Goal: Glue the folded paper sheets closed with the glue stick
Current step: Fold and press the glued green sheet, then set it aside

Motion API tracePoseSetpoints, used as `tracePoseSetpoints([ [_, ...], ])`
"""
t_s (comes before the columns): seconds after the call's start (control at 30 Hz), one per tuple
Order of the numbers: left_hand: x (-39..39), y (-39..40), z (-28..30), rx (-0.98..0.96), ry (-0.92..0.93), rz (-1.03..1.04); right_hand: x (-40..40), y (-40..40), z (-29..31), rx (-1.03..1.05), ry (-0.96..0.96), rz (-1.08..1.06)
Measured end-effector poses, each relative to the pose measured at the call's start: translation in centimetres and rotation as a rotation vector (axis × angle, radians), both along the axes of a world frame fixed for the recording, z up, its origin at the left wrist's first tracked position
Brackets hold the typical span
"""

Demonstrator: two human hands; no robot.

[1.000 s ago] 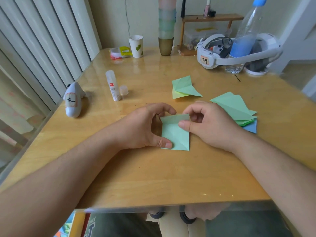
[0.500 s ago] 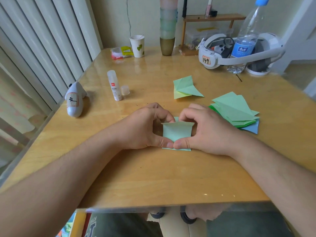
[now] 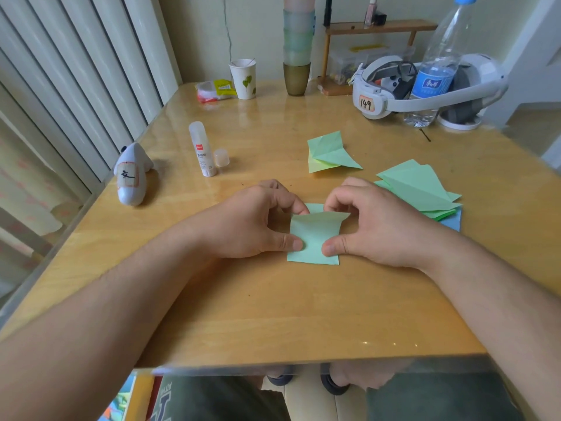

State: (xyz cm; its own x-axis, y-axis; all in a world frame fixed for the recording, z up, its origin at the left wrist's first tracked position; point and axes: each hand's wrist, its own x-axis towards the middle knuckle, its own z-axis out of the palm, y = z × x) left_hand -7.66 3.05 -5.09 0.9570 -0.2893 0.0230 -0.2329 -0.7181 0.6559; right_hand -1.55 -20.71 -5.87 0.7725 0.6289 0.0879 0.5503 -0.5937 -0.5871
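Note:
A small light-green folded sheet [image 3: 314,238] lies on the wooden table [image 3: 273,305] in front of me. My left hand [image 3: 252,220] pinches its left edge, thumb on top and fingers curled at the upper corner. My right hand [image 3: 373,223] pinches the right edge the same way, and the top flap bows upward between them. The white glue stick [image 3: 202,148] stands upright at the left, uncapped, with its clear cap [image 3: 221,158] beside it. Neither hand touches it.
A folded green-and-yellow sheet [image 3: 331,151] lies behind my hands. A pile of green sheets over a blue one [image 3: 419,189] sits to the right. A white shark-shaped object [image 3: 132,174] lies at the left edge. A paper cup [image 3: 243,79], headset [image 3: 394,89] and water bottle [image 3: 434,71] stand at the back.
The right hand came over from the sheet's upper right to pinch its right edge. Both hands folded the top flap down toward me, and it now stands bowed between them.

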Motion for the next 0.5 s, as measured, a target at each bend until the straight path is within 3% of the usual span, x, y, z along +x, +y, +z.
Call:
tracePoseSetpoints([
  [0.5,0.1,0.0,0.0,0.089,-0.046,-0.012,0.3,-0.2,0.4,0.021,0.054,0.018],
])
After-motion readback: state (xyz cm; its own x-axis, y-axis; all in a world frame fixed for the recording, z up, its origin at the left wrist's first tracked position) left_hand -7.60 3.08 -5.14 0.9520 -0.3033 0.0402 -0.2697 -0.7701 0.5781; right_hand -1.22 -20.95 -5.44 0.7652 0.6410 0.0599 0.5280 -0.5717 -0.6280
